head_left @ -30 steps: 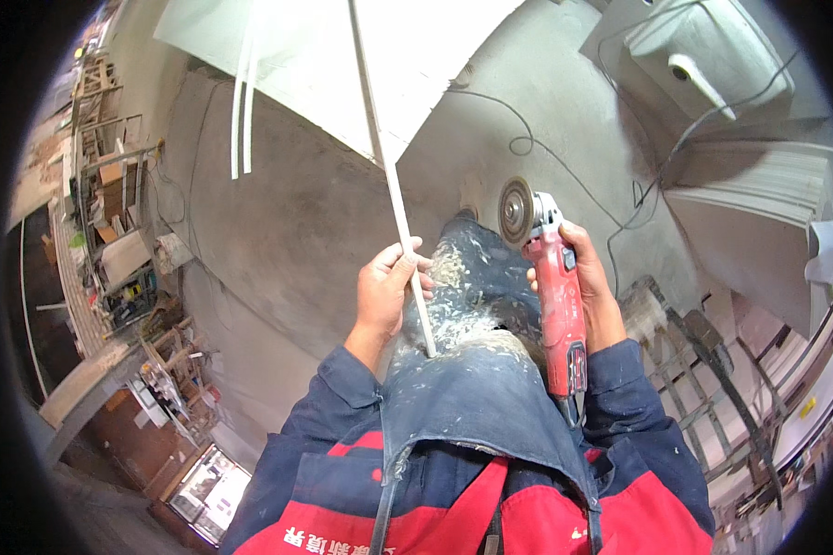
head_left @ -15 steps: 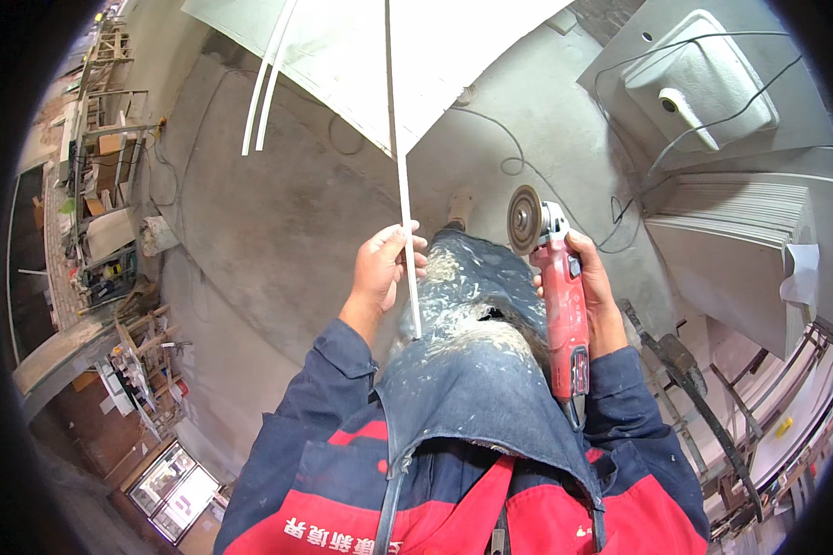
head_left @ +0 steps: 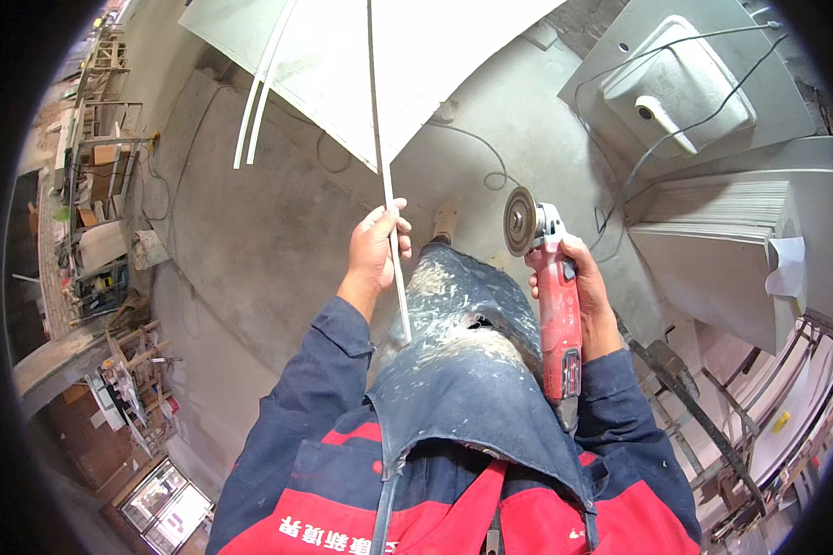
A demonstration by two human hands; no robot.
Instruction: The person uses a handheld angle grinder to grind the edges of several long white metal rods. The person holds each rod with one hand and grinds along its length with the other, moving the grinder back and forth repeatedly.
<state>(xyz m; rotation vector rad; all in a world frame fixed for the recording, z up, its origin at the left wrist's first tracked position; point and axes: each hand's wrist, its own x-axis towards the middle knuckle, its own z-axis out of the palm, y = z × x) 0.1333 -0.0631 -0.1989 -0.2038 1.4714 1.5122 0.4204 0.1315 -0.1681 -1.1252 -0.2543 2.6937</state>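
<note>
My left hand (head_left: 377, 245) is closed round a long, thin white strip (head_left: 397, 277), just below the corner of a large white slab (head_left: 444, 65). The strip's lower end hangs free over my worn, stained blue apron (head_left: 463, 361). Its upper part runs along the slab, beside a dark line. My right hand (head_left: 588, 287) grips the body of a red angle grinder (head_left: 559, 319) with a round disc (head_left: 519, 222) at its top. The disc stands apart from the strip and the slab. Whether it spins, I cannot tell.
Two more white strips (head_left: 259, 106) overhang the slab's left edge. At the upper right, a grey panel holds a white basin (head_left: 680, 88), with a dark cable (head_left: 652, 153) across it. Below stand stacked white panels (head_left: 713, 222) and a metal rack (head_left: 703, 416). Cluttered shelving (head_left: 106, 231) lines the left.
My left hand has moved up along the strip, closer to the slab's corner. The view has shifted slightly. My right hand keeps its hold on the angle grinder.
</note>
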